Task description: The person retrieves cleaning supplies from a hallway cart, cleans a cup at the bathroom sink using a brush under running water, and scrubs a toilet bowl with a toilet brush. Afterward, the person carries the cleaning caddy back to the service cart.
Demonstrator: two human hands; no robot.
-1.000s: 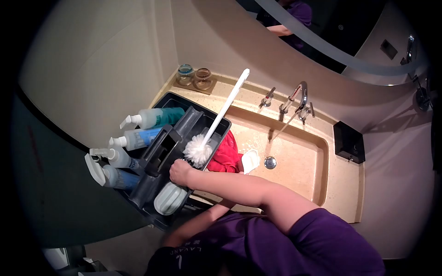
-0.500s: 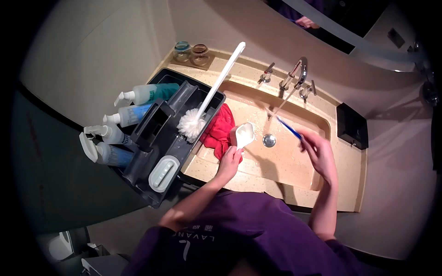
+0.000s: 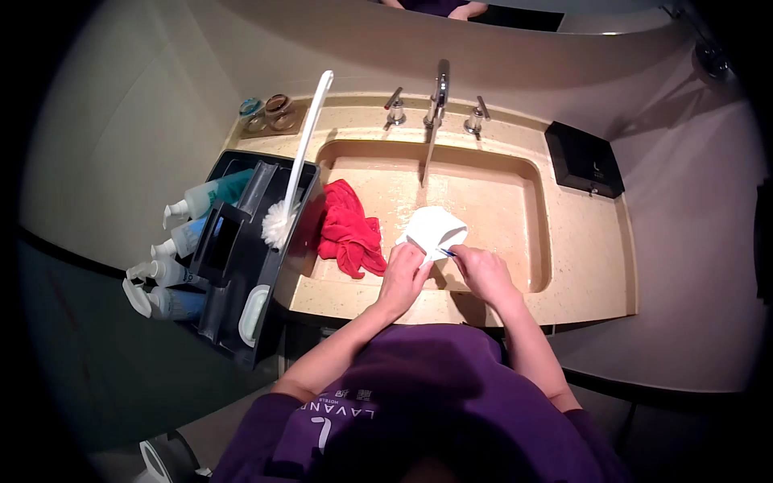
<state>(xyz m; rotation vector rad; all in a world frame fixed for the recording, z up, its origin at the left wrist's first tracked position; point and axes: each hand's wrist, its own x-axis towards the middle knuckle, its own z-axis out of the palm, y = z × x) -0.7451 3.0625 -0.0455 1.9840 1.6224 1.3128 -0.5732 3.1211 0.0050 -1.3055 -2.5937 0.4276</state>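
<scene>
Over the front of the sink [image 3: 541, 217], my left hand [image 3: 403, 276] is closed on a white cup-shaped object [image 3: 436, 227]. My right hand [image 3: 485, 274] pinches a thin blue item [image 3: 448, 253] against that object's near side; its far part is hidden. Water [image 3: 429, 153] runs from the faucet [image 3: 442, 84] behind the white object. A crumpled red cloth [image 3: 348, 231] lies at the sink's left side, to the left of my left hand.
A dark caddy [image 3: 229, 283] on the left holds several pump and spray bottles [image 3: 190, 238], a white round brush [image 3: 279, 224] and a white-grey scrubber [image 3: 254, 315]. Two glasses [image 3: 267, 114] stand at the back left. A black box [image 3: 585, 159] sits on the right.
The view has shifted, with the sink now more central. My right hand left the caddy, took up the blue item and brought it to the white object in my left hand.
</scene>
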